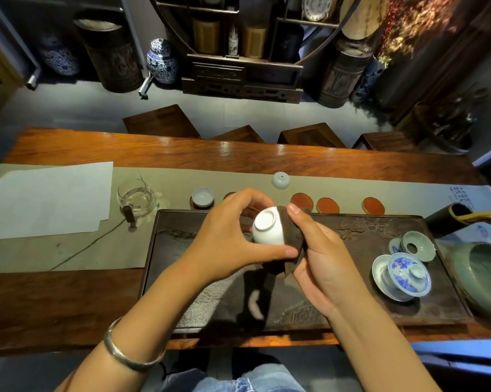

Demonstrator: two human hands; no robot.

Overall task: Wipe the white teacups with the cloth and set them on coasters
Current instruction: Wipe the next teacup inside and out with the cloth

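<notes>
A glass pitcher (136, 198) and white paper (49, 199) sit at left on the runner (102, 250). At right, a blue-and-white gaiwan (403, 277) stands on the dark tray (352, 306), beside a green bowl (482, 275).

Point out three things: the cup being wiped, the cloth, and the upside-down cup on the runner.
held teacup (264, 225), head view, on its upturned white base.
dark cloth (291, 233), head view, on the fold against the cup.
inverted teacup (280, 180), head view, on its side wall.

Glossy white porcelain teacup (265, 226); dark matt cloth (291, 236); polished wood table (182, 149).
</notes>
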